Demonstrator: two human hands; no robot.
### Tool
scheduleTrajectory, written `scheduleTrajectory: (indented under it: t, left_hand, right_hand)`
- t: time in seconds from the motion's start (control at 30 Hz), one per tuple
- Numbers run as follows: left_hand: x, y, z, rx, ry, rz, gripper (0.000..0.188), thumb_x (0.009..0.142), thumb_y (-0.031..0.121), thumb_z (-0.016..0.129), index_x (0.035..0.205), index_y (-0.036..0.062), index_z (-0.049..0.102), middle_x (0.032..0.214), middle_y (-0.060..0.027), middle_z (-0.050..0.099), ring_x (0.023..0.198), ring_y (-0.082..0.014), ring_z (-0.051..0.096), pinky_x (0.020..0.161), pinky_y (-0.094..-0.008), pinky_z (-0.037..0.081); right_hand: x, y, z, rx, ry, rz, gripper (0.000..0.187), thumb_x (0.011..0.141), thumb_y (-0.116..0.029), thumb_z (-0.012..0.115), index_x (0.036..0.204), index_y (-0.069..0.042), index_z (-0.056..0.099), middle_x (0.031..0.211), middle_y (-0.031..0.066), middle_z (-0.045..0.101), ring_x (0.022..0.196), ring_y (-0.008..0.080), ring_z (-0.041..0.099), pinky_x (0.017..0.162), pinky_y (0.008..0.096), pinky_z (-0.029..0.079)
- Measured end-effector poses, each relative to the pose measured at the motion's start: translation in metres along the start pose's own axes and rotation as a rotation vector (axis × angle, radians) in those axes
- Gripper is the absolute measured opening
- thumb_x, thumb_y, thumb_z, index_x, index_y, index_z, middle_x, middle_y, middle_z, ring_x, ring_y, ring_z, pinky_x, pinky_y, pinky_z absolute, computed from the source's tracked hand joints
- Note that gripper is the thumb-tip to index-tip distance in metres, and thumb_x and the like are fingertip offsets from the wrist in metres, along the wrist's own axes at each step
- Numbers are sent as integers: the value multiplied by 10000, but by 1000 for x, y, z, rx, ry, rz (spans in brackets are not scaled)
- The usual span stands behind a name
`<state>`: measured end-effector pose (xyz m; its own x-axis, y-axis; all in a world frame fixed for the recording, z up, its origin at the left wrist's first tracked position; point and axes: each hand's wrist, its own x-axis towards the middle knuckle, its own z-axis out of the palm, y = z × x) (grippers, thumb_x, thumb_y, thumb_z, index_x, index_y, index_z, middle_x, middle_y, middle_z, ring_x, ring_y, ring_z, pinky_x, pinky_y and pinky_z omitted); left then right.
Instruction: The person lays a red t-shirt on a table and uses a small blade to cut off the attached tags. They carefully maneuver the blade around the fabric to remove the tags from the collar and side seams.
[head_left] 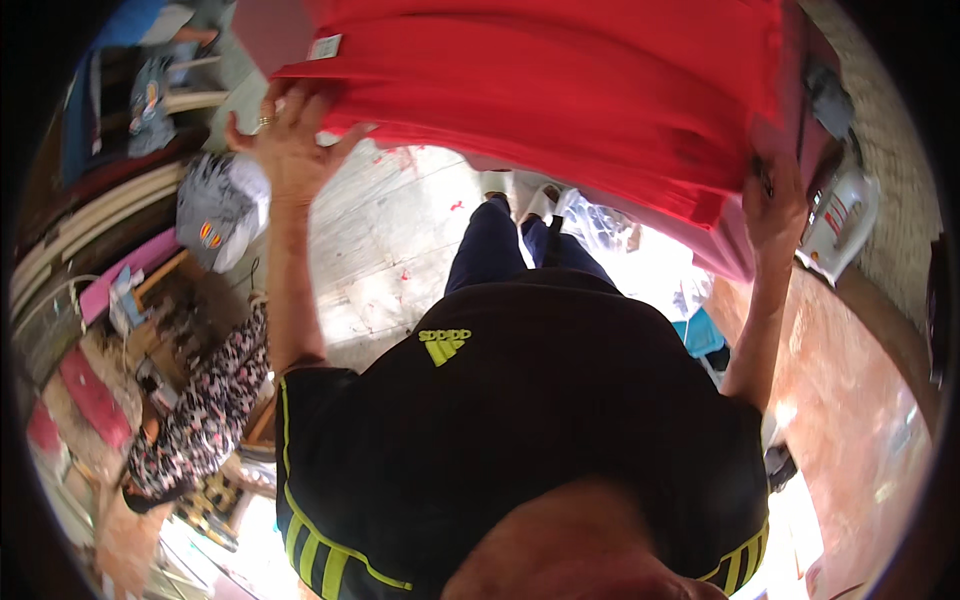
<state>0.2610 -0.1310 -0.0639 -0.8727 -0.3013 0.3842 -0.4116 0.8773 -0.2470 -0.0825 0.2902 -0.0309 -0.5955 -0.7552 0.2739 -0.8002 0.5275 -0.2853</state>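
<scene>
A large piece of red fabric [520, 90] with a small white label [325, 47] lies across a pink-covered table [270, 35] in front of me. My left hand [290, 130], wearing a ring, touches its near left corner with fingers spread and thumb out to the side. At the near right corner, my right hand [776, 205] has its fingers bent around the edge of the fabric; the fingertips are partly hidden. Just right of that hand stands a white clothes iron [840, 218] with red marks.
Grey printed fabric pieces [215, 210] are stacked at the left. Beyond them, a person in a patterned top [205, 415] is beside cluttered work tables. Clear plastic [600, 220] and a blue object [700, 335] lie below the table near my legs. Red scraps dot the pale floor [365, 290].
</scene>
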Motion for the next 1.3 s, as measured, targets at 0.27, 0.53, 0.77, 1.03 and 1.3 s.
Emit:
scheduleTrajectory:
  t: [0.27,0.53,0.77,1.03,1.3]
  left_hand:
    - [78,-102,28,-316,161,190,173,927,294,681,1022,153,654,998,-8,676,1067,-228,636,1001,-461,322]
    - [174,-37,28,-231,388,170,243,908,202,711,1142,137,699,1136,-101,663,988,-296,647,844,-405,485]
    - [134,12,48,-400,-36,129,303,947,259,655,1241,196,691,1223,-96,636,1128,-333,591,958,-461,458]
    - [63,206,-10,-951,-104,376,455,758,394,814,1173,244,703,1261,-3,589,1185,-259,539,944,-487,437]
    - [62,244,-2,-962,106,380,243,707,291,830,898,184,726,992,72,636,956,-178,583,761,-393,412]
  right_hand:
    - [85,27,-44,759,-10,434,180,973,-139,635,1114,-29,612,852,42,661,732,173,606,684,306,491]
    - [118,25,15,954,347,442,221,999,-213,643,1137,-44,614,826,12,616,731,57,573,633,203,469]
    - [101,-7,49,228,219,-15,246,972,-109,625,1188,5,659,1160,195,691,1068,316,679,913,357,532]
    - [24,-6,44,422,227,214,196,1014,-131,588,1153,-73,713,1072,60,746,952,113,682,830,294,535]
    - [-80,-10,41,904,115,555,182,1009,-124,604,1124,-15,695,1001,35,726,860,62,635,787,222,530]
